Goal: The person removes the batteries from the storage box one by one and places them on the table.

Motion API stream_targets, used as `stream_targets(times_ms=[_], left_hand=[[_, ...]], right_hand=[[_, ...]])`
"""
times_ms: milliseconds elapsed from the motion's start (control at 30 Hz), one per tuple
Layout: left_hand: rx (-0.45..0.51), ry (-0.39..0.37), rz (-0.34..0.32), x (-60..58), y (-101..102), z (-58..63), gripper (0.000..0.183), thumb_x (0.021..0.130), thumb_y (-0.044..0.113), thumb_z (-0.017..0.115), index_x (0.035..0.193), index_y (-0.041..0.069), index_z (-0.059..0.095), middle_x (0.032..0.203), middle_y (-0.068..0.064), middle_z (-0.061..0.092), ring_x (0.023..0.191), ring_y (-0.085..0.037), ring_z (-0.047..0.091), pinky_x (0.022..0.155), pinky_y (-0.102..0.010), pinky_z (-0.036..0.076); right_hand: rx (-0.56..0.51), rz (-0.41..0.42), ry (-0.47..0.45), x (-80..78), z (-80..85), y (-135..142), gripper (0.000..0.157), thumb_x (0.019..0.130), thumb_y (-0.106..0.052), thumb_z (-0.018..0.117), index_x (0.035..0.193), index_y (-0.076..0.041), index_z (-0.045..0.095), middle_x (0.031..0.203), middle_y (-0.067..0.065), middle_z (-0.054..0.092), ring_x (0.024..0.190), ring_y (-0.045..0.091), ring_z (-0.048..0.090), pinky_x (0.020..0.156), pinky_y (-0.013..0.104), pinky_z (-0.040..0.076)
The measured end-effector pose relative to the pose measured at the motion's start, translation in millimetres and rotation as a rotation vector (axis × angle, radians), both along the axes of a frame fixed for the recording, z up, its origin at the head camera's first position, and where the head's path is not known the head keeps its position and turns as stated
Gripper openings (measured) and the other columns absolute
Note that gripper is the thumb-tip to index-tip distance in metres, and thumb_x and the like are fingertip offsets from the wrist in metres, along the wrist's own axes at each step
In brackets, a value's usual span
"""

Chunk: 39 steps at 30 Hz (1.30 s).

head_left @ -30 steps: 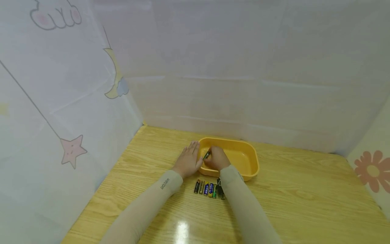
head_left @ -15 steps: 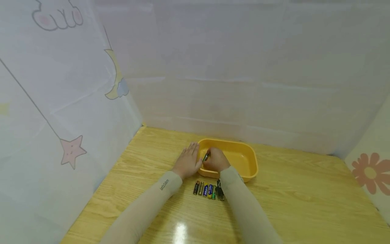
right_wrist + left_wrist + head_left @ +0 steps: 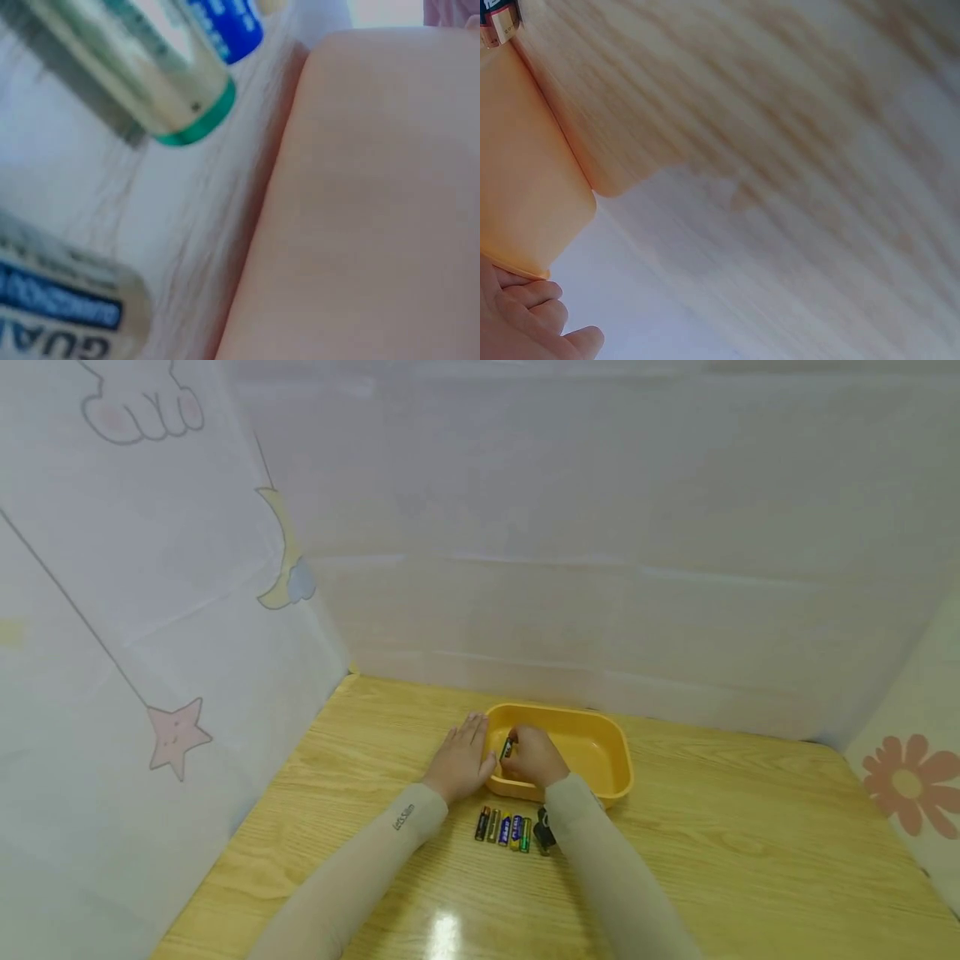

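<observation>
In the head view a yellow plastic basin (image 3: pixel 600 758) stands on the table. My left hand (image 3: pixel 459 763) rests along its left rim with the fingers straight. In the left wrist view, fingertips (image 3: pixel 547 311) lie against the basin's outer wall (image 3: pixel 532 157). Inside the basin's left part, my right hand (image 3: pixel 537 757) pinches a dark cylindrical battery (image 3: pixel 507 748) between thumb and curled fingers. Several batteries lie side by side in front of the basin, among them a black one (image 3: pixel 482 823), a blue and yellow one (image 3: pixel 517 832) and a green one (image 3: pixel 525 836).
Close to the right wrist camera lie a green-ended battery (image 3: pixel 150 67) and a lettered one (image 3: pixel 60 300), beside the basin wall. A dark device (image 3: pixel 545 829) sits under the right sleeve. The wooden table (image 3: pixel 750 827) meets white-covered walls behind and at the left.
The battery in my right hand has turned slightly more upright within the fingers. My left hand has stayed at the rim. The whole head view has shifted down a little.
</observation>
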<state>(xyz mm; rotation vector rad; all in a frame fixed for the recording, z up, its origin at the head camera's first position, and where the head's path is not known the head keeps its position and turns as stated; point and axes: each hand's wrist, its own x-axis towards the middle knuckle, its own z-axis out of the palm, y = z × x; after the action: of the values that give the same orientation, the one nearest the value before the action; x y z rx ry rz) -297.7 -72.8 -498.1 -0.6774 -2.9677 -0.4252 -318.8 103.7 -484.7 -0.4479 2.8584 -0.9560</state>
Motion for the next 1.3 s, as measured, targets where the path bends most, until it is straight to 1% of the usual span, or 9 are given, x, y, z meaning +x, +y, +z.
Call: stream_targets(times_ms=[133,233,433,667,867,1000,1167,1300], left_hand=[[-0.008,-0.007,0.002,0.2,0,-0.5,0.066,0.108,0.036,0.036,0.16,-0.001,0.02,0.166,-0.017,0.02,0.155,-0.029,0.014,0.124,-0.051,0.02],[-0.014,-0.009,0.008,0.2,0,-0.8,0.066,0.109,0.037,0.035,0.16,0.0,0.019,0.167,-0.016,0.019,0.155,-0.028,0.013,0.124,-0.05,0.02],[-0.012,-0.002,0.005,-0.2,1,0.7,0.066,0.108,0.037,0.035,0.16,-0.001,0.019,0.166,-0.017,0.021,0.155,-0.028,0.013,0.124,-0.051,0.02],[-0.018,0.0,0.005,-0.4,1,1.1,0.067,0.108,0.039,0.033,0.16,-0.001,0.019,0.166,-0.017,0.021,0.155,-0.029,0.014,0.124,-0.05,0.02],[-0.019,0.005,0.012,-0.2,1,1.0,0.067,0.108,0.038,0.033,0.16,-0.001,0.019,0.167,-0.017,0.019,0.155,-0.029,0.014,0.124,-0.05,0.019],[-0.014,-0.008,0.009,1.3,0,2.1,0.067,0.108,0.037,0.034,0.16,-0.001,0.018,0.167,-0.017,0.019,0.155,-0.028,0.013,0.124,-0.05,0.019],[-0.022,-0.019,0.01,1.6,1,3.3,0.067,0.109,0.038,0.033,0.161,0.0,0.017,0.167,-0.016,0.018,0.155,-0.028,0.012,0.125,-0.05,0.019],[-0.022,-0.018,0.008,1.5,1,3.0,0.067,0.108,0.038,0.032,0.161,-0.001,0.017,0.167,-0.016,0.017,0.155,-0.029,0.012,0.125,-0.05,0.018]], right_hand=[[-0.018,0.0,-0.016,3.4,1.3,4,0.048,0.083,-0.007,0.078,0.126,0.009,0.061,0.122,0.023,0.066,0.108,0.036,0.065,0.093,0.05,0.056],[-0.019,0.007,-0.012,5.0,2.4,8,0.048,0.084,-0.007,0.078,0.127,0.009,0.061,0.124,0.023,0.066,0.109,0.036,0.065,0.094,0.051,0.055],[-0.037,0.025,0.026,8.5,5.8,16,0.047,0.083,-0.008,0.078,0.124,0.008,0.063,0.124,0.023,0.066,0.11,0.038,0.065,0.093,0.052,0.055],[-0.065,0.032,0.074,15.9,7.6,25,0.05,0.082,-0.011,0.078,0.126,0.008,0.062,0.126,0.022,0.065,0.115,0.039,0.062,0.097,0.053,0.053],[-0.093,0.032,0.113,25.3,8.8,30,0.05,0.081,-0.011,0.079,0.125,0.008,0.062,0.125,0.023,0.064,0.114,0.04,0.061,0.097,0.053,0.053],[-0.125,0.026,0.135,33.5,9.0,33,0.051,0.082,-0.01,0.079,0.125,0.009,0.062,0.125,0.023,0.063,0.114,0.038,0.06,0.097,0.052,0.053],[-0.168,0.006,0.169,41.0,9.1,37,0.049,0.081,-0.011,0.079,0.124,0.007,0.063,0.123,0.02,0.064,0.11,0.036,0.061,0.095,0.051,0.054],[-0.18,-0.009,0.188,45.2,9.0,41,0.049,0.081,-0.013,0.08,0.124,0.005,0.064,0.122,0.018,0.065,0.107,0.036,0.062,0.093,0.05,0.055]])
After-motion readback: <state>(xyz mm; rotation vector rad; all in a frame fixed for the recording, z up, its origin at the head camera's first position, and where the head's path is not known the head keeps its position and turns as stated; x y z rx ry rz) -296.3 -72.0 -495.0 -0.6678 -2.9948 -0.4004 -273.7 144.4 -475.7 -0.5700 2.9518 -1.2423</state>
